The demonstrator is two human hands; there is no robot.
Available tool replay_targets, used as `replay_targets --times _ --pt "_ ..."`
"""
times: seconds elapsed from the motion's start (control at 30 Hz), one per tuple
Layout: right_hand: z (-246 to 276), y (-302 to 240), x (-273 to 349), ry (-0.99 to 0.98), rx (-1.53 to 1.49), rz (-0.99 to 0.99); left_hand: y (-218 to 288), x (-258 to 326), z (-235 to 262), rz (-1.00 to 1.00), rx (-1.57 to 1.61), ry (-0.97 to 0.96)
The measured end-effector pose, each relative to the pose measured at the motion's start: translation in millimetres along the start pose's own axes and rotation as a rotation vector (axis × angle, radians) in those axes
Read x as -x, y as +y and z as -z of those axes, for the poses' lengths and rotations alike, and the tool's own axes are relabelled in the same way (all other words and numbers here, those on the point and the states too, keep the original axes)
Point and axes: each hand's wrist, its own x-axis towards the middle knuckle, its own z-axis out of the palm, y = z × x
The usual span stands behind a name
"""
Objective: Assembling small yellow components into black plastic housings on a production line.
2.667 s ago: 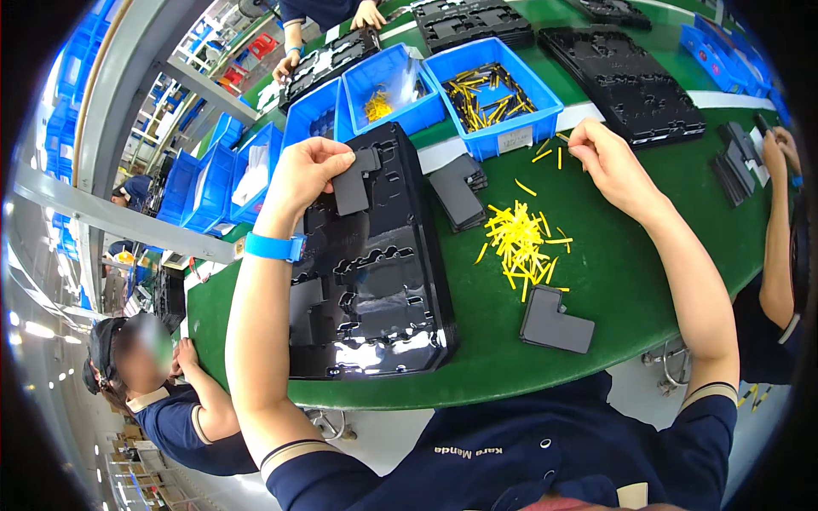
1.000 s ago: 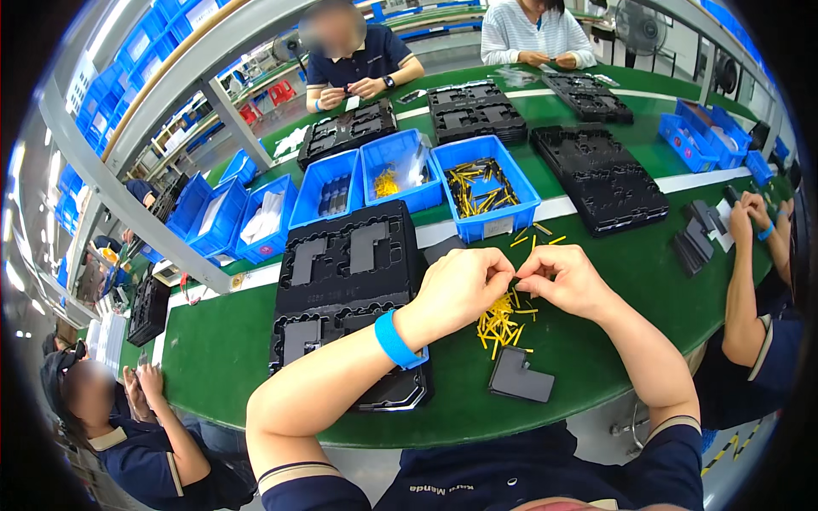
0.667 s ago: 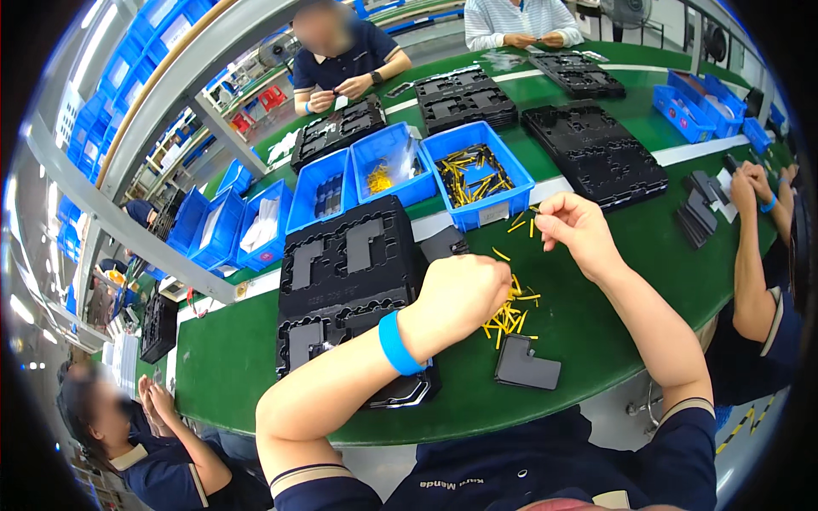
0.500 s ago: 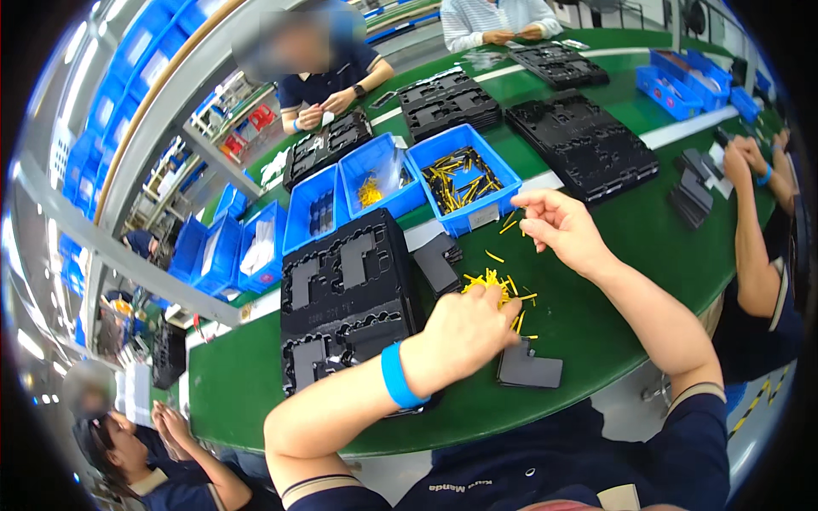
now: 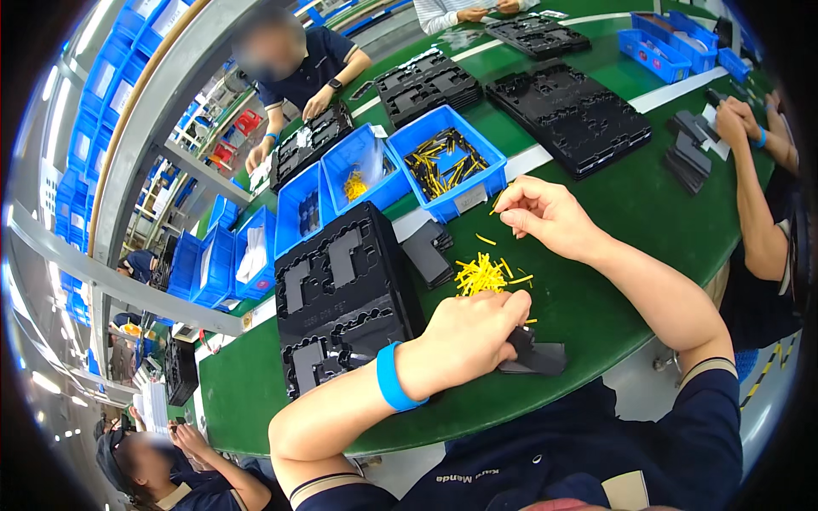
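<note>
Two bare hands are at work over the green-covered workbench (image 5: 648, 213). Left hand (image 5: 469, 336), with a blue wristband (image 5: 390, 377) on its wrist, is curled shut over a flat black L-shaped plastic part (image 5: 538, 356) lying at the near edge of the bench; fingers are pressed down on the part's left end, and the rest of it pokes out to the right. Right hand (image 5: 545, 213) hovers further back, fingers pinched together on a thin yellow pin (image 5: 503, 202), the tip barely showing, so the grip looks closed but the pin itself is tiny. Between the two hands sits a loose heap of short yellow plastic pins (image 5: 481, 274), a few strays scattered just beside it. Left of the heap, a small stack of black flat parts (image 5: 429, 253) rests against a large black moulded tray with shaped recesses (image 5: 341, 298). Behind that, a row of blue plastic bins: the nearest one (image 5: 452, 166) holds mixed yellow and black pins, the next (image 5: 362, 175) a small yellow clump. More black trays (image 5: 571, 111) lie further across. On the right edge, another person's forearm (image 5: 754, 204) reaches to a pile of dark parts (image 5: 690, 149). Across the bench, another worker in a dark shirt (image 5: 311, 72) leans over a tray.
</note>
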Motion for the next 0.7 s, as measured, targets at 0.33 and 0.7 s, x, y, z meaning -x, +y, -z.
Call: replay_targets --times 0.33,0.7 --pt "0 -16 6 0.015 -0.273 -0.147 -41 -12 -11 0.288 0.801 0.405" --pt "-18 -27 9 -0.001 -0.129 -0.178 -39 -17 -7 0.524 0.836 0.366"
